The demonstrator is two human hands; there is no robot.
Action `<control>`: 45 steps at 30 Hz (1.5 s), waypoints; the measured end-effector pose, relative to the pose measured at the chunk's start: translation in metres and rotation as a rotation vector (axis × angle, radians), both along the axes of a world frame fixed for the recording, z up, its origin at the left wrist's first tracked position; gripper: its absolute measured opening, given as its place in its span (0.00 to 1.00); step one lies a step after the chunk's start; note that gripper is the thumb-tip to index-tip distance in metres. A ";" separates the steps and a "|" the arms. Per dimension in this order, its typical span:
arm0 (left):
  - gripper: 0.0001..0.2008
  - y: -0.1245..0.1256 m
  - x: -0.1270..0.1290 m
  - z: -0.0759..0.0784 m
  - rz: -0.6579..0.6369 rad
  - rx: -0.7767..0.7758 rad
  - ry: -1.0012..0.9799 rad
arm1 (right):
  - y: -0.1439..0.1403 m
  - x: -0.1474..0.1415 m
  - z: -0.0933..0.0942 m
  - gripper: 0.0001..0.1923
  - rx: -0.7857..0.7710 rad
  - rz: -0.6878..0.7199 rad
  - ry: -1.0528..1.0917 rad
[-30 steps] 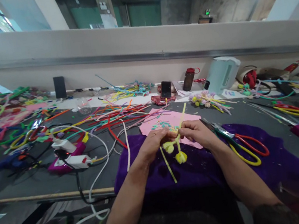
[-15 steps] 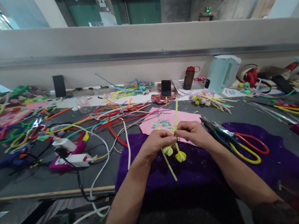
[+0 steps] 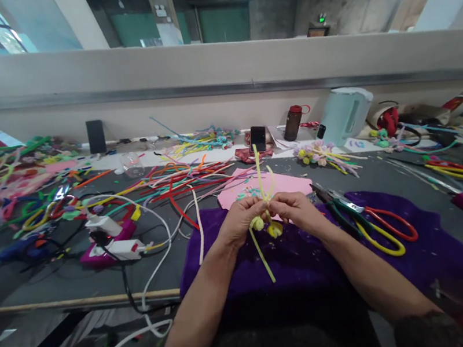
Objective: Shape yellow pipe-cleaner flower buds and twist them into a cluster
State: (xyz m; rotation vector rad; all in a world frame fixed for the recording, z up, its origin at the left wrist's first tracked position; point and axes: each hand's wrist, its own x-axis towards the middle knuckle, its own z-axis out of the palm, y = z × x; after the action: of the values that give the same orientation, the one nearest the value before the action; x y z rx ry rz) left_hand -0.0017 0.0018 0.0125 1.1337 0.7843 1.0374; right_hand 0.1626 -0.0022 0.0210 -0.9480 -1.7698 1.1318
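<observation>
Since a second ago: hands drawn closer together at frame centre, long free end swung upright. Reads as twisting underway. Left hand [image 3: 239, 222] and right hand [image 3: 295, 212] both pinched shut on yellow pipe cleaner [image 3: 260, 183]; two fuzzy curled buds below knuckles, tail hanging over purple cloth [image 3: 420, 252].

Green sign [image 3: 320, 18] — lit, high on the back wall: wording too small to read.
White notices [image 3: 161, 12] — on the pillar: print not legible.
Other lettering: none can be read.
</observation>
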 end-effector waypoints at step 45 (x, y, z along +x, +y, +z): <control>0.13 0.002 -0.004 0.000 -0.082 -0.133 -0.070 | -0.004 -0.001 0.000 0.12 -0.115 -0.036 0.012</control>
State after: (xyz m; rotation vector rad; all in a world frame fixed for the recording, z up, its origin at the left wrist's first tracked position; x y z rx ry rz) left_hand -0.0057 0.0043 0.0127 1.0025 0.7341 0.9373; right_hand 0.1621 -0.0058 0.0214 -1.0343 -1.6863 1.2245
